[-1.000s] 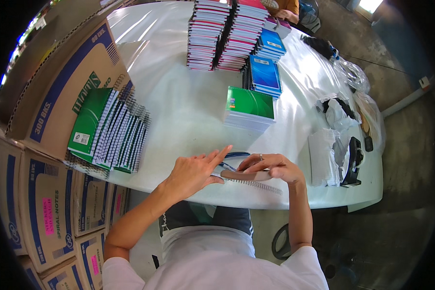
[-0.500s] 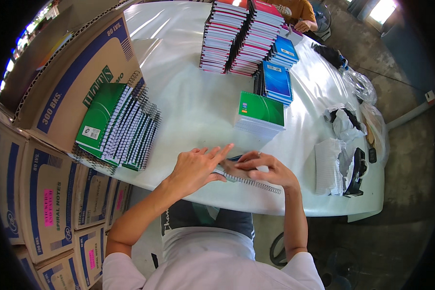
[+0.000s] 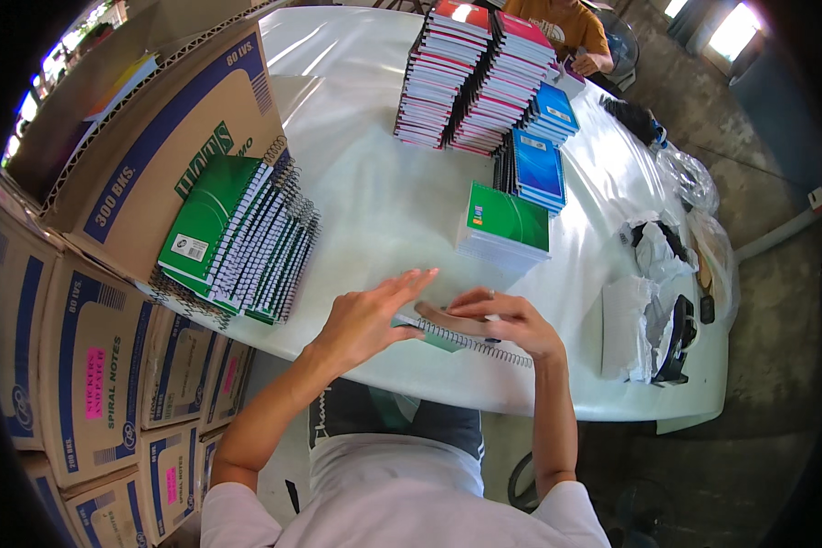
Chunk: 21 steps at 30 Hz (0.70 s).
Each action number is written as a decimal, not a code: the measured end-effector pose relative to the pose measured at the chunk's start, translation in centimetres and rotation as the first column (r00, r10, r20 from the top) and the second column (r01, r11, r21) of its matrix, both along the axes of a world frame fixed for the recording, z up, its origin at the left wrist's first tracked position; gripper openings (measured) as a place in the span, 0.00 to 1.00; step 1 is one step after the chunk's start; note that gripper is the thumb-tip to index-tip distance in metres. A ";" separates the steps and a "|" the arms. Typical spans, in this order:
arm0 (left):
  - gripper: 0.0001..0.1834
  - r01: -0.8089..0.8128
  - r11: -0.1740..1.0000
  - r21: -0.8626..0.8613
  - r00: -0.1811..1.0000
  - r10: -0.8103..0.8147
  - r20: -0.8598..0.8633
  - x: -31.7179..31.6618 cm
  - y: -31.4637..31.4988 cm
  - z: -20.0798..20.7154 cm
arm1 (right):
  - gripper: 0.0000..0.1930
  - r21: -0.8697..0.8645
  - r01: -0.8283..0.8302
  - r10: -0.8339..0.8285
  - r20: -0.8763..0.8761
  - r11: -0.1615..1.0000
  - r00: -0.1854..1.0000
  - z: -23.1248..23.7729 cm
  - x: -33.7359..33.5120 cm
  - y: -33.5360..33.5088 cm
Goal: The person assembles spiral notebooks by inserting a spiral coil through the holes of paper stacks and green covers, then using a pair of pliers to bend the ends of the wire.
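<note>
A small spiral notebook (image 3: 443, 342) lies near the table's front edge, its wire coil running along it and a strip of green cover showing below the coil. My left hand (image 3: 361, 321) is at its left end, fingers stretched out and apart, the thumb against the notebook. Over the coil, my right hand (image 3: 518, 326) is bent closed around something with a whitish tip and a dark part; the fingers hide most of it. Beyond my hands stands a stack of green-covered notebooks (image 3: 509, 219). To the left, a pile of green spiral notebooks (image 3: 212, 215) leans by a carton.
Tall stacks of red notebooks (image 3: 443, 82) and blue notebooks (image 3: 539, 167) stand farther back. A large carton (image 3: 155, 173) borders the left, with more boxes (image 3: 100, 365) below. Torn white wrapping (image 3: 628, 324) and a black tool (image 3: 678, 338) lie right. Across the table sits another person (image 3: 566, 32).
The notebook has tipped, so more green cover shows below its coil. My right hand has shifted slightly along the coil. The whole view has swung a little, moving the stacks rightward.
</note>
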<state>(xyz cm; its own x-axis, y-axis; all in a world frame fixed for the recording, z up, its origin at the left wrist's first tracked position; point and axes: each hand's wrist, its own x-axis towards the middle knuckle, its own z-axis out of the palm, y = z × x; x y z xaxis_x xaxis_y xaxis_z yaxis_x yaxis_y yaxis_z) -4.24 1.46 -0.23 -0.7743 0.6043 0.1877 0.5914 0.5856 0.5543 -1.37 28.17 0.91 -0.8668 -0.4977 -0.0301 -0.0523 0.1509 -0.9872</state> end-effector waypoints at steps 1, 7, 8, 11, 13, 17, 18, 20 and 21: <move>0.50 -0.022 0.999 0.035 0.999 0.020 0.050 -0.1 -0.1 0.0 | 0.28 -0.179 -0.055 0.056 0.001 0.982 0.998 -0.4 0.2 0.5; 0.56 -0.157 0.945 0.288 0.950 0.065 0.305 0.0 -0.4 -1.6 | 0.30 -0.172 0.011 0.001 0.072 0.985 0.997 -0.1 -0.4 0.9; 0.57 -0.174 0.929 0.327 0.948 0.068 0.312 0.1 -0.4 -2.0 | 0.30 -0.209 0.034 -0.013 0.100 0.977 0.995 -0.5 -0.4 1.2; 0.56 -0.146 0.923 0.356 0.971 0.064 0.231 0.3 -0.6 -3.0 | 0.34 0.077 0.006 -0.006 0.004 0.997 1.000 1.4 -0.4 -0.5; 0.55 -0.123 0.917 0.380 0.972 0.035 0.230 0.6 -0.7 -3.1 | 0.33 0.048 -0.019 0.017 0.046 0.999 0.999 0.8 -0.7 0.2; 0.56 -0.103 0.899 0.426 0.970 -0.003 0.241 0.9 -0.8 -3.5 | 0.24 0.250 -0.045 0.051 -0.017 0.967 0.999 1.6 0.0 -1.8; 0.56 -0.129 0.883 0.451 0.968 0.012 0.252 0.9 -0.9 -3.5 | 0.23 0.203 -0.037 0.038 0.000 0.978 0.999 1.5 -0.1 -1.7; 0.57 -0.180 0.848 0.499 0.960 0.041 0.275 1.1 -0.8 -3.5 | 0.21 0.109 -0.020 0.016 0.035 0.994 0.999 1.0 -0.4 -1.5; 0.58 -0.191 0.839 0.509 0.956 0.042 0.290 1.0 -0.8 -3.6 | 0.21 0.100 -0.033 0.033 -0.002 0.994 0.999 1.0 -0.4 -1.5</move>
<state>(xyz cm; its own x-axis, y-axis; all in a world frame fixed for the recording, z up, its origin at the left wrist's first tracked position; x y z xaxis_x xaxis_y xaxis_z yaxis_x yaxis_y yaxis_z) -3.22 0.70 -3.80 -0.8976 0.3729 0.2352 0.3303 0.2154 0.9190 -1.79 26.64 1.89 -0.8502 -0.5207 -0.0778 -0.0629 0.2471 -0.9669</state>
